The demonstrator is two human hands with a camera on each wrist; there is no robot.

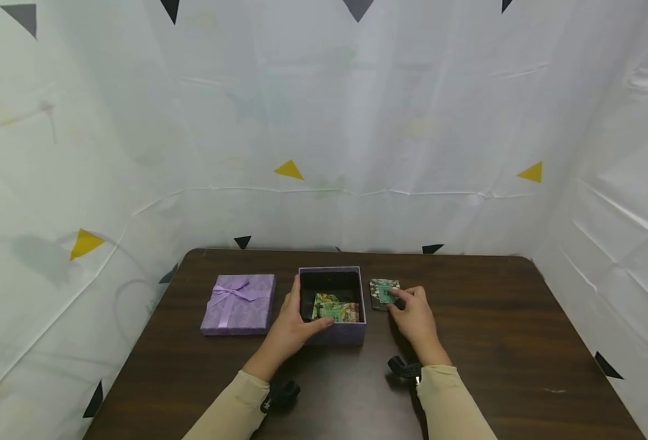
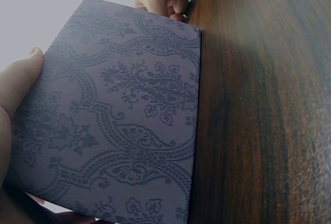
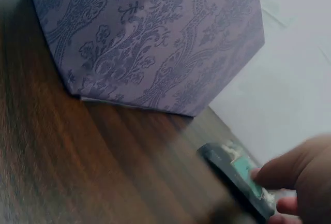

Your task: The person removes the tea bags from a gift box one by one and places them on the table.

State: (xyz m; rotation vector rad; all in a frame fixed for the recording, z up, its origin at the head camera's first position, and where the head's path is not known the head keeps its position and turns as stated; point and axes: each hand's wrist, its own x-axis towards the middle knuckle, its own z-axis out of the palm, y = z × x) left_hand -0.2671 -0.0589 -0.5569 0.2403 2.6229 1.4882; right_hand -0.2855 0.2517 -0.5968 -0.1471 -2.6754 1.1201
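Observation:
An uncovered purple gift box (image 1: 336, 333) with a dark inside stands mid-table. My left hand (image 1: 290, 327) holds it at its near left corner, fingers along the left wall and thumb over the front rim. Inside, toward the front, lie small packs (image 1: 342, 312) with green and yellow printing. To the right of the box lies a small flat dark pack (image 1: 380, 296) with a green label. My right hand (image 1: 414, 318) pinches its right side between forefinger and thumb. In the right wrist view a fingertip (image 3: 257, 174) rests on the label. The left wrist view shows the patterned box wall (image 2: 119, 110).
A purple lid (image 1: 238, 305) with a ribbon bow lies left of the box on the dark wooden table (image 1: 500, 342). White sheeting (image 1: 324, 122) with yellow and black triangles hangs behind and at both sides. Dark straps (image 1: 403, 368) sit at both wrists.

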